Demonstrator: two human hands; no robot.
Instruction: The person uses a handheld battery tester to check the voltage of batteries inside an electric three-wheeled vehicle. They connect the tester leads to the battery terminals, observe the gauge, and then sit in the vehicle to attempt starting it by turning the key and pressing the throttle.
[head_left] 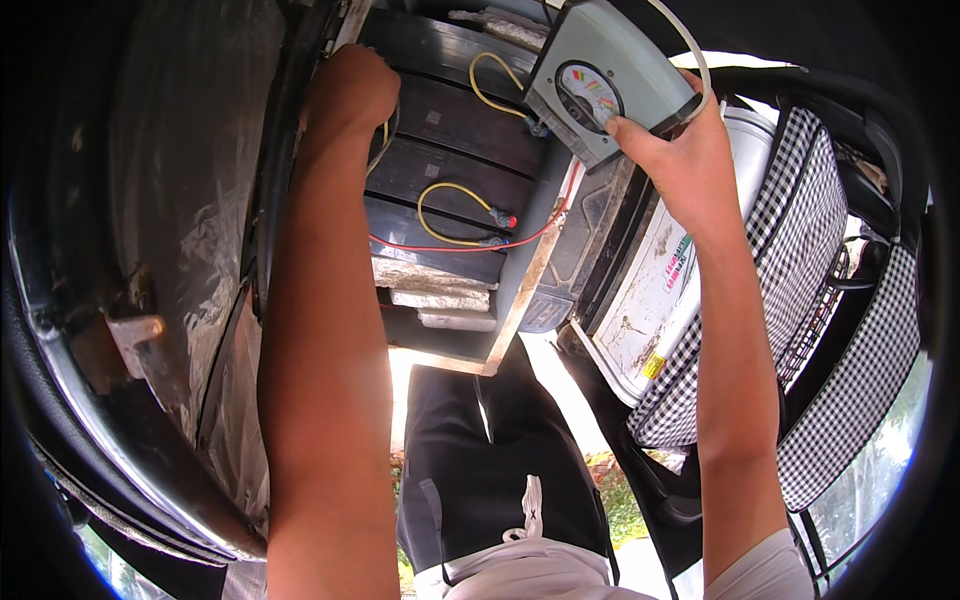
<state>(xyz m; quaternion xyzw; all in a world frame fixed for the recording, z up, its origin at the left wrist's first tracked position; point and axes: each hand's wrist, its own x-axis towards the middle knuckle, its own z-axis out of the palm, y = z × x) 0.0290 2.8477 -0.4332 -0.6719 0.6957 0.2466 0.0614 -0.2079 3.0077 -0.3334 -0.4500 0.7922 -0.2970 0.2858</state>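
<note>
My right hand [690, 160] grips a grey battery tester [625, 65] with a round dial, its thumb beside the gauge. A pale cable loops from the tester past my wrist. My left hand [350, 92] is closed at the far left end of the black batteries [450, 125]; its fingertips and whatever they hold are hidden. The batteries lie side by side in a metal tray [530, 285]. Yellow jumper wires [450, 187] link their terminals, one with a red cap [510, 221]. A red wire [440, 248] crosses the nearest battery toward the tester.
Pale foam blocks [440, 298] are wedged at the tray's near side. To the right stand a dirty white panel [650, 290] and checkered seat cushions [800, 220]. A dark, scuffed body panel [190, 200] with a rusty bracket [138, 335] lies to the left.
</note>
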